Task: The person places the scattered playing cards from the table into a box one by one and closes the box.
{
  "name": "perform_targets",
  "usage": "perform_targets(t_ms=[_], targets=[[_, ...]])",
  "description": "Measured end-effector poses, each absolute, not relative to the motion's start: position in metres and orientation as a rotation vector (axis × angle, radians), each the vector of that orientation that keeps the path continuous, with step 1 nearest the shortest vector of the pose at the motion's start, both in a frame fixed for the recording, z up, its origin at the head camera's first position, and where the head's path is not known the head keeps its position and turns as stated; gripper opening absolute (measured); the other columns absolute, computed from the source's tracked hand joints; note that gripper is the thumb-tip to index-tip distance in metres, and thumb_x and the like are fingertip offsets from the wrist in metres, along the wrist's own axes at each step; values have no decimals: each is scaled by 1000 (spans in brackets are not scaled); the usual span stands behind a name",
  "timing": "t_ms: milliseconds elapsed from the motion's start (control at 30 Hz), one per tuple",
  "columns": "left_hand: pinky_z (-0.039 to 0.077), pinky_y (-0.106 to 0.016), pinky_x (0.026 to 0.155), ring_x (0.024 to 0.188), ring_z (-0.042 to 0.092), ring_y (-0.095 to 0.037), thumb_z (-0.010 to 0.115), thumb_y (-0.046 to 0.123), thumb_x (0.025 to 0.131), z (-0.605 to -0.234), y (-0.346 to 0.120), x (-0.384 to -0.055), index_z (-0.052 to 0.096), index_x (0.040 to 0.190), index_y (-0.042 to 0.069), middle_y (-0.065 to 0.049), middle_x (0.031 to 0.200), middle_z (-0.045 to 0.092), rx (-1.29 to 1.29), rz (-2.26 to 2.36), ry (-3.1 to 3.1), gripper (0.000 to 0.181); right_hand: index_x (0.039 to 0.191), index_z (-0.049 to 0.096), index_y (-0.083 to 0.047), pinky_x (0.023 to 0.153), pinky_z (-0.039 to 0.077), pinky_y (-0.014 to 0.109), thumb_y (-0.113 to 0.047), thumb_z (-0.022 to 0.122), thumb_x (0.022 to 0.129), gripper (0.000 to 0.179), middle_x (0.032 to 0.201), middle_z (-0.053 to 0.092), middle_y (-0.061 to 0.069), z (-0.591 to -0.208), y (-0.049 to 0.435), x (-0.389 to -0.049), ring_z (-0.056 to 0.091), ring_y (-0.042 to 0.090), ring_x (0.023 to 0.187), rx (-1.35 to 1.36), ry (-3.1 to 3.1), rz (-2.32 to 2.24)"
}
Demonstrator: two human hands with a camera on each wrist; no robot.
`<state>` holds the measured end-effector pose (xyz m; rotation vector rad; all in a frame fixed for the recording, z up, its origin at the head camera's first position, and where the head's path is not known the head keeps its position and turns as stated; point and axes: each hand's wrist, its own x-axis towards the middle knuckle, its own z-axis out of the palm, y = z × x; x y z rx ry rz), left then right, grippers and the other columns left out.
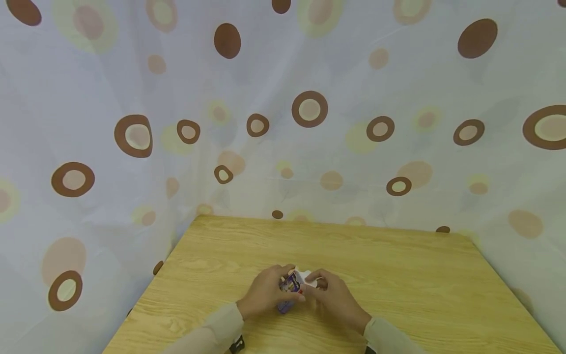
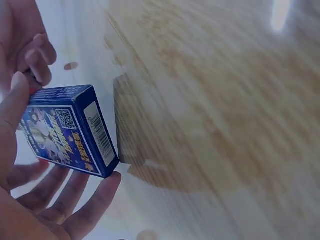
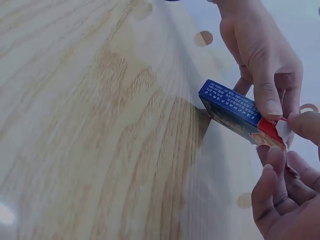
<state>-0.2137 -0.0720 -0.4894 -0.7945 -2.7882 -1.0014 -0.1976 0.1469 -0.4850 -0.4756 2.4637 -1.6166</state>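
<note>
A small blue printed cardboard box [image 1: 290, 283], shaped like a card pack, is held by my left hand [image 1: 267, 289] over the table. In the left wrist view the box [image 2: 60, 135] shows a QR code and a barcode on its end, with the left fingers [image 2: 90, 210] spread along its underside. The left thumb presses the opposite face. At the far end, my right hand [image 1: 337, 297] pinches the opened white flap [image 1: 304, 278]. The right wrist view shows red edging near that torn-looking end [image 3: 270, 131]; whatever lies inside is hidden.
A wood-grain table [image 1: 380, 260] spreads under both hands. White sheeting [image 1: 345, 152] with brown and yellow dots rises behind it and along both sides. Dark bands show at the sleeve [image 1: 216, 324] cuffs.
</note>
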Motion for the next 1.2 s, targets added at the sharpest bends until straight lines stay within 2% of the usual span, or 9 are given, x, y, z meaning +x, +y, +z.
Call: perform_targets(t_ms=[167,267,367,533,667,867,1000,1200], targets=[[47,-19,62,76,56,-4,64,59,79,-490,-76,-214,51,139,16,9,101,61,-895,-1130,-2755,75,113,61,-9,67,51,28,-35,72,85,40,100,68,5,-485,151,-200,63,17,81,-477,2494,-1629],[50,-21,67,82,60,-5,59,52,88,-491,-81,-218,52,138,20,8,106,62,-943,-1253,-2717,60,115,61,-10,66,51,29,-30,73,85,38,101,68,6,-486,155,-203,62,19,81,-497,2478,-1643],[51,-21,71,86,61,-5,57,44,92,-492,-84,-223,54,136,20,7,111,64,-996,-1350,-2676,50,117,61,-12,64,51,29,-30,72,86,37,98,68,4,-487,158,-205,61,19,79,-540,2475,-1631],[51,-21,74,89,62,-4,60,33,93,-494,-86,-226,61,129,18,6,115,65,-1076,-1402,-2615,39,117,63,-16,63,50,28,-30,71,87,34,96,68,1,-480,159,-205,59,17,77,-571,2533,-1568],[51,-22,76,89,62,-4,63,30,92,-495,-86,-225,66,120,19,9,109,66,-1052,-1423,-2589,30,119,63,-20,63,51,31,-38,70,86,38,101,68,1,-486,161,-211,62,20,82,-509,2527,-1559],[54,-25,66,79,67,-9,67,21,89,-493,-83,-222,68,112,15,2,101,68,-983,-1616,-2535,24,123,57,-13,72,52,36,-41,72,83,51,108,68,6,-491,164,-209,64,22,90,-425,2427,-1656],[55,-29,64,78,68,-12,68,14,88,-490,-80,-218,67,111,9,-4,99,68,-930,-1690,-2529,23,119,52,-7,65,51,35,-43,72,83,55,99,70,6,-493,165,-207,62,24,75,-303,2451,-1683],[56,-38,66,81,69,-23,66,3,88,-477,-76,-207,65,109,-3,-16,101,66,-897,-1770,-2497,22,104,64,-7,53,48,31,-45,69,85,43,90,71,6,-491,163,-204,56,21,63,-212,2506,-1683]])
